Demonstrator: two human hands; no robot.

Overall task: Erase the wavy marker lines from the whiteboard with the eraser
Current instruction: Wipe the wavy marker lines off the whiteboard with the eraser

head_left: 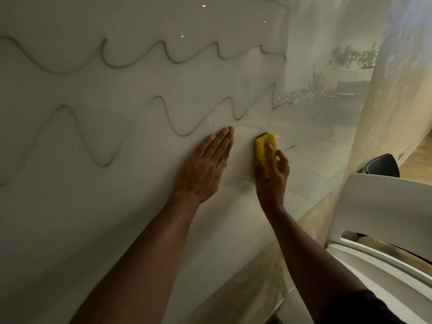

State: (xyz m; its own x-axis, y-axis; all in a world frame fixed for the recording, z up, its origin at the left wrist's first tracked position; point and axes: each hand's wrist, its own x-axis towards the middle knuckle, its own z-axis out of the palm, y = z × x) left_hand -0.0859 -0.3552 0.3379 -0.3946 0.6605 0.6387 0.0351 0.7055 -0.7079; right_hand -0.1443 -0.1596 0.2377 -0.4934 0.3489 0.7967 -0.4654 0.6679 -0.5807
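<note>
The glossy whiteboard (pixel 117 206) fills the left and centre of the head view. Two dark wavy marker lines cross it: an upper wavy line (pixel 168 57) and a lower wavy line (pixel 163 106). A short stub of line (pixel 291 147) shows right of the eraser. My right hand (pixel 272 177) grips a yellow eraser (pixel 264 146) with a dark underside and presses it flat on the board below the lower line. My left hand (pixel 208 163) lies flat on the board with fingers together, just left of the eraser and under the lower line, holding nothing.
A white chair back (pixel 378 206) stands close at the lower right, with a dark chair (pixel 383 166) behind it. The board's surface reflects a room with plants (pixel 350 57). Wooden floor (pixel 418 157) shows at the far right.
</note>
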